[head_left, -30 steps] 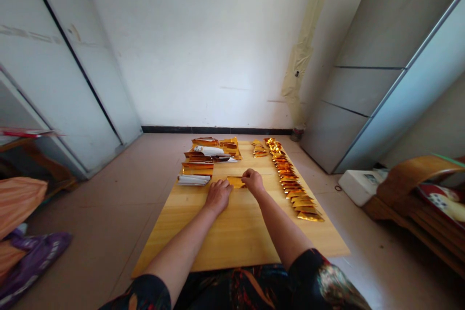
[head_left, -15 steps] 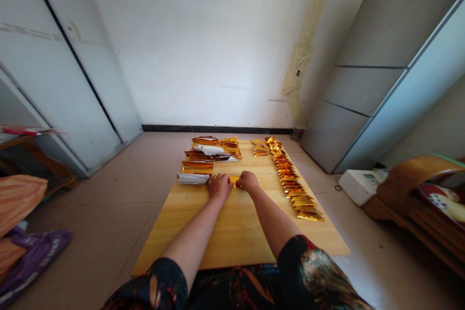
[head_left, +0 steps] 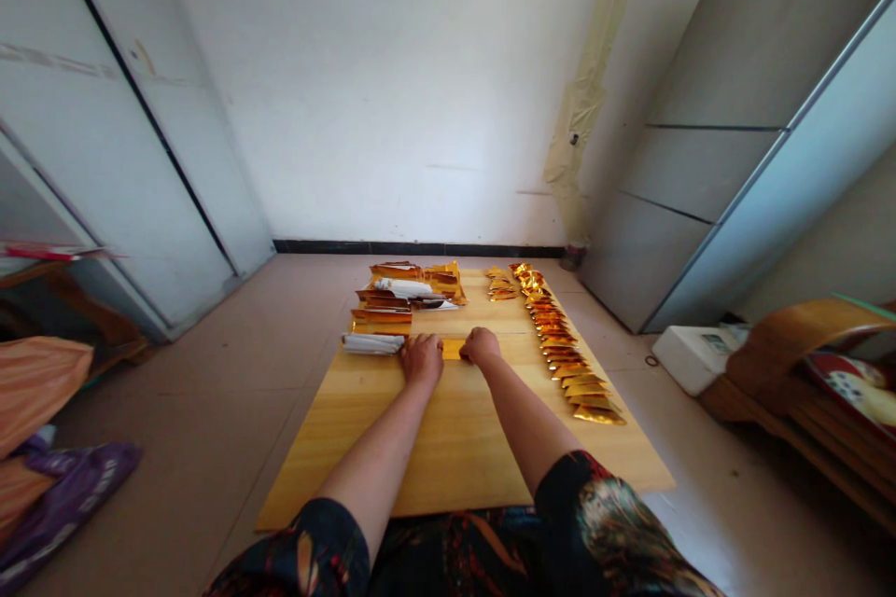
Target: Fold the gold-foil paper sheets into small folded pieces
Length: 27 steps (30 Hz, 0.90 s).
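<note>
Gold foil sheet (head_left: 454,350) lies flat on the pine board (head_left: 448,448), between the 2 hands and slightly beyond the board's centre. The left hand (head_left: 421,360) rests palm-down, with its fingers at the sheet's left end. The right hand (head_left: 480,347) rests palm-down, with its fingers curled over the sheet's right end. Neither hand is clenched or lifted. Whether either hand grips the sheet cannot be determined from this view.

A stack of white paper (head_left: 372,344) lies just beside the left hand. Beyond it are gold foil bundles (head_left: 382,319), laid in tiers with white paper strips (head_left: 402,287) among them. To the right of the hands, folded gold foil triangles (head_left: 560,345) overlap in 1 long row along the board's right side. A small pile of gold foil pieces (head_left: 500,287) lies at the far end of the board, left of that row.

The board lies on a tiled floor (head_left: 210,392). A purple bag (head_left: 70,494) lies at left; a white box (head_left: 696,359) and a wooden chair (head_left: 784,364) stand at right, near a refrigerator (head_left: 707,112).
</note>
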### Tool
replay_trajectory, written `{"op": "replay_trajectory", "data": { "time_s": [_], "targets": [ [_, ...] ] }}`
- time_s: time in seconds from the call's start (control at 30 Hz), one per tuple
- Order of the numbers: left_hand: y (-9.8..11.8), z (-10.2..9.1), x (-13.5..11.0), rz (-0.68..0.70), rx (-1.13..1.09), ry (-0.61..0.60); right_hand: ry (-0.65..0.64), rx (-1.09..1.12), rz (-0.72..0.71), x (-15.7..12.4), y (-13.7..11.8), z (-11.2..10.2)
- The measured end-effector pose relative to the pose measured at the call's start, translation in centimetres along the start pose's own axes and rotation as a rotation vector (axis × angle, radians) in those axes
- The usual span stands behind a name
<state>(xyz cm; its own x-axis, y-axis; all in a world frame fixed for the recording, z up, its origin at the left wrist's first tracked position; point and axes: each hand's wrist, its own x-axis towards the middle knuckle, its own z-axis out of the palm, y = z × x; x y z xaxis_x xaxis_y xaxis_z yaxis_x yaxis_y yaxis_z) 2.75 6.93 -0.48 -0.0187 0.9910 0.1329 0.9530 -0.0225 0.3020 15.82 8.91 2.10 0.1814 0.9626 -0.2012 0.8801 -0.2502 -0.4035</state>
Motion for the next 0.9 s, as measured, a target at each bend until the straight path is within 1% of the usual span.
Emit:
{"op": "replay_trajectory", "data": {
  "time_s": [0.2, 0.33, 0.4, 0.6, 0.8, 0.9],
  "targets": [
    [-0.1, 0.1, -0.2, 0.011, -0.001, -0.008, 0.033, 0.031, 0.002, -0.2, 1.2, 0.0],
    [-0.1, 0.2, -0.5, 0.052, 0.002, 0.009, 0.152, 0.087, -0.03, -0.5, 2.8, 0.1],
    [-0.1, 0.2, -0.6, 0.08, 0.0, 0.019, 0.187, 0.109, -0.038, -0.6, 3.5, 0.1],
    [0.1, -0.1, -1.1, 0.122, -0.007, 0.037, 0.126, 0.093, -0.101, -0.7, 3.8, 0.2],
    [0.3, -0.3, -1.7, 0.15, -0.036, 0.097, 0.154, 0.139, -0.13, -0.8, 4.0, 0.2],
    [0.2, -0.2, -1.8, 0.17, -0.053, 0.107, 0.159, 0.151, -0.144, -0.9, 4.1, 0.2]
  ]
}}
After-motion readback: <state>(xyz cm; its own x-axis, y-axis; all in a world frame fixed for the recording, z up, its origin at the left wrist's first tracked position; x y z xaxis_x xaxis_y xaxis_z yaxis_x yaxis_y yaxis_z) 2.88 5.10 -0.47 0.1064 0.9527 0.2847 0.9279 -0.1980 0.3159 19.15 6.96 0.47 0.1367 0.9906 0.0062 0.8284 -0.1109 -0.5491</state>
